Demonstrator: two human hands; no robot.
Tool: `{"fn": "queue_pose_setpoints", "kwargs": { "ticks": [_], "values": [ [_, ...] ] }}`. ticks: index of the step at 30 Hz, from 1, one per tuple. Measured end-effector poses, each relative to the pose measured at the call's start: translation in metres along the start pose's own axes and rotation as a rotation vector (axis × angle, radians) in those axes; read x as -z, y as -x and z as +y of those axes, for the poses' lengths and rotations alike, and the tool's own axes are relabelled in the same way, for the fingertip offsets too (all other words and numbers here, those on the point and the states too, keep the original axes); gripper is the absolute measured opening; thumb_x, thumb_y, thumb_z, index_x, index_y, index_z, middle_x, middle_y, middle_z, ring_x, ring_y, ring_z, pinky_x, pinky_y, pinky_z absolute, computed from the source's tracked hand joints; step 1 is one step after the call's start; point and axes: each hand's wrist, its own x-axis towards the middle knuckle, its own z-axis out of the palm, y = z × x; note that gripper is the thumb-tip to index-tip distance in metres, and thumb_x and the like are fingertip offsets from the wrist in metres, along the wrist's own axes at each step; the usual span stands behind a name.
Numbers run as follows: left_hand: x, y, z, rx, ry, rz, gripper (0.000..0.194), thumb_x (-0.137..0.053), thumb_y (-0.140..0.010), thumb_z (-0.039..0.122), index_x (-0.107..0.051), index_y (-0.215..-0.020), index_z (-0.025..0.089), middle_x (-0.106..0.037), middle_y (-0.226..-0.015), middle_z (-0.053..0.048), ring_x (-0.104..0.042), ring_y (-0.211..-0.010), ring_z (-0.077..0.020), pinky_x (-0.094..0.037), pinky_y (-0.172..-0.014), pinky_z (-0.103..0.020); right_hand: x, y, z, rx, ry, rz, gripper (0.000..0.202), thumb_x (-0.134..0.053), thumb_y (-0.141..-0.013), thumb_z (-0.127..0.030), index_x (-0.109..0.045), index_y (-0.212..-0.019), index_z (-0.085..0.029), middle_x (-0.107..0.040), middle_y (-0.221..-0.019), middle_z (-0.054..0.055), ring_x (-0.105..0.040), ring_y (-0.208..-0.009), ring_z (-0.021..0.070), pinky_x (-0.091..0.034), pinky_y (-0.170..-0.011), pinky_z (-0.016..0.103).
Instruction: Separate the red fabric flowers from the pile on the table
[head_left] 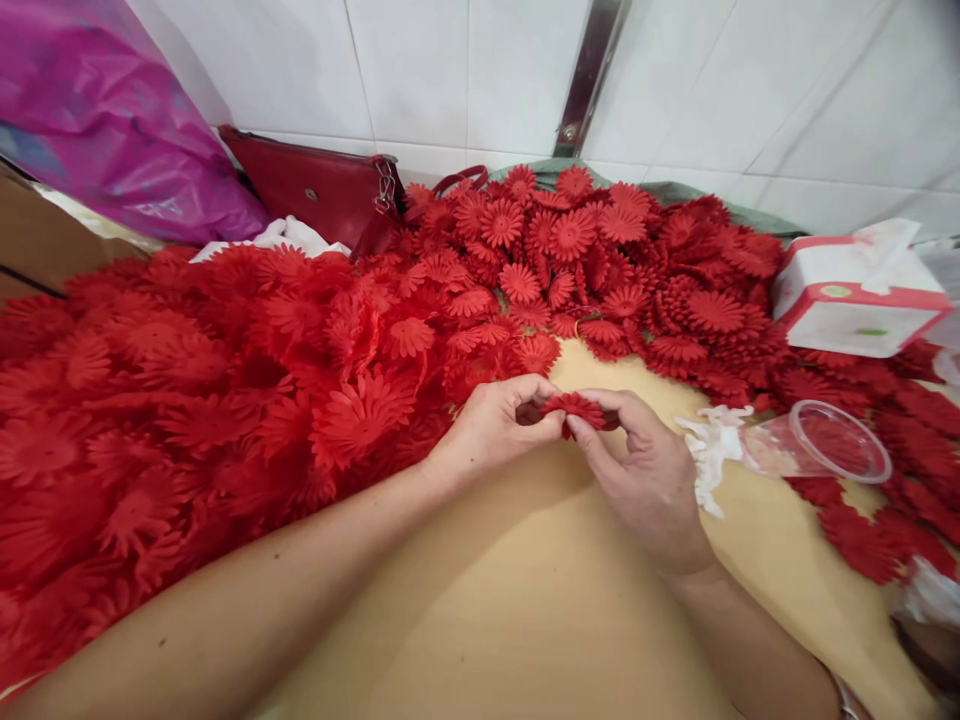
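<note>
Small red many-petalled flower piece [574,408] pinched between thumbs and fingers of bare left hand [499,425] and bare right hand [641,460], above pale wood-toned tabletop [517,600]. Risk, as judged: uneven thumb pressure could crease or tear its thin petals, or shift any stacked layers. Petals look narrow, matte, radiating; exact layer count cannot be told.
</note>
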Motion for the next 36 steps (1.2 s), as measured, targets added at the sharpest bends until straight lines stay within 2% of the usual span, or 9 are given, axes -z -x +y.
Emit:
{"fn": "queue_pose_setpoints", "kwargs": {
  "ticks": [6,12,16,18,21,25,28,32,36],
  "values": [
    [0.002,-0.001,0.000,-0.020,-0.095,0.000,0.016,-0.062,-0.088,0.028,-0.070,-0.093,0.015,-0.072,-0.081,-0.001,-0.061,-0.069,-0.0115,-0.045,-0.063,-0.020,-0.003,0.002,0.004,-0.043,-0.081,0.022,0.040,-0.066,-0.092,-0.027,-0.059,-0.131,-0.026,-0.071,-0.116,0.007,-0.069,-0.103,0.0226,-0.056,-0.094,0.044],
    [0.001,-0.002,-0.002,-0.038,-0.123,0.019,0.018,-0.061,-0.091,0.032,-0.068,-0.095,0.016,-0.071,-0.083,-0.001,-0.061,-0.071,-0.0118,-0.045,-0.065,-0.020,-0.007,0.003,0.013,-0.037,-0.116,0.041,0.043,-0.068,-0.090,-0.027,-0.057,-0.132,-0.026,-0.067,-0.120,0.009,-0.068,-0.106,0.0227,-0.057,-0.094,0.044],
    [0.000,-0.001,-0.002,-0.052,-0.119,0.050,0.017,-0.060,-0.091,0.032,-0.066,-0.095,0.017,-0.067,-0.079,0.001,-0.056,-0.066,-0.0102,-0.042,-0.061,-0.019,-0.003,-0.002,0.010,0.003,-0.052,0.098,0.047,-0.069,-0.089,-0.028,-0.056,-0.134,-0.025,-0.064,-0.117,0.007,-0.067,-0.095,0.0191,-0.056,-0.089,0.040],
    [0.001,-0.001,-0.002,-0.069,-0.138,0.052,0.014,-0.059,-0.091,0.030,-0.065,-0.093,0.018,-0.062,-0.074,0.003,-0.053,-0.062,-0.0093,-0.038,-0.058,-0.019,0.010,-0.007,0.004,0.066,0.063,0.122,0.041,-0.067,-0.091,-0.027,-0.058,-0.131,-0.024,-0.065,-0.115,0.007,-0.066,-0.088,0.0174,-0.055,-0.086,0.038],
    [0.001,-0.001,-0.002,-0.090,-0.180,0.043,0.012,-0.058,-0.091,0.028,-0.065,-0.091,0.018,-0.057,-0.070,0.004,-0.049,-0.061,-0.0091,-0.035,-0.056,-0.019,0.046,-0.014,-0.011,0.125,0.347,0.087,0.028,-0.063,-0.092,-0.029,-0.065,-0.119,-0.023,-0.069,-0.106,0.006,-0.066,-0.084,0.0184,-0.053,-0.080,0.036],
    [0.001,-0.002,-0.005,-0.090,-0.197,0.054,0.014,-0.059,-0.091,0.029,-0.067,-0.095,0.018,-0.049,-0.065,0.005,-0.042,-0.058,-0.0085,-0.030,-0.053,-0.019,0.100,-0.005,-0.021,0.021,0.722,-0.074,0.025,-0.059,-0.091,-0.043,-0.070,-0.104,-0.025,-0.072,-0.086,0.004,-0.066,-0.068,0.0215,-0.045,-0.061,0.035],
    [0.001,-0.003,-0.006,-0.079,-0.169,0.049,0.021,-0.058,-0.092,0.032,-0.069,-0.103,0.018,-0.053,-0.069,0.004,-0.044,-0.059,-0.0089,-0.032,-0.054,-0.019,0.117,0.016,-0.010,-0.067,0.804,-0.195,0.034,-0.052,-0.091,-0.053,-0.070,-0.096,-0.024,-0.071,-0.077,0.004,-0.060,-0.052,0.0193,-0.039,-0.052,0.032],
    [0.000,-0.002,-0.004,-0.091,-0.161,0.053,0.026,-0.061,-0.090,0.031,-0.072,-0.108,0.016,-0.055,-0.070,0.003,-0.045,-0.061,-0.0096,-0.034,-0.055,-0.019,0.104,0.040,0.014,-0.098,0.899,-0.185,0.034,-0.049,-0.096,-0.049,-0.066,-0.108,-0.022,-0.073,-0.098,0.010,-0.065,-0.065,0.0232,-0.041,-0.057,0.035],
    [0.000,-0.001,-0.001,-0.087,-0.160,0.054,0.024,-0.061,-0.090,0.031,-0.073,-0.104,0.015,-0.053,-0.067,0.004,-0.042,-0.058,-0.0092,-0.034,-0.055,-0.020,0.087,0.046,0.031,-0.059,0.861,-0.160,0.025,-0.041,-0.100,-0.034,-0.060,-0.091,-0.021,-0.069,-0.093,0.011,-0.067,-0.080,0.0269,-0.044,-0.067,0.037]
  ]
}}
